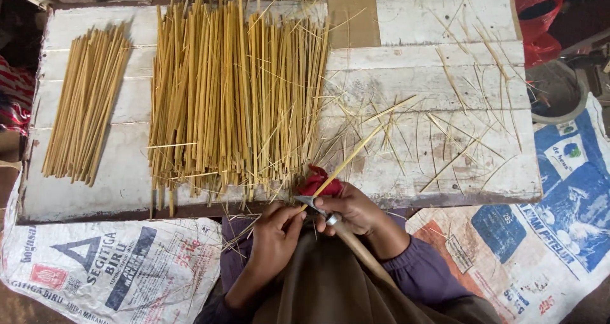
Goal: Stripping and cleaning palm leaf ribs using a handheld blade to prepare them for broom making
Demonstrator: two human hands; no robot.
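My right hand (pixel 352 208) grips a knife (pixel 311 202) whose wooden handle (pixel 356 248) runs back under my forearm. A red cloth (pixel 319 180) is bunched at the fingers of that hand. A long thin bamboo stick (pixel 362 143) lies across the blade and slants up to the right over the white wooden board (pixel 445 19). My left hand (pixel 274 234) is closed just left of the blade, at the near end of the stick. Both hands sit at the board's near edge, above my lap.
A big pile of split bamboo sticks (pixel 235 89) covers the board's middle. A smaller neat bundle (pixel 86 101) lies at its left. Thin shavings (pixel 457 133) scatter on the right. Printed sacks (pixel 108 267) cover the ground; a red bag (pixel 537 25) sits far right.
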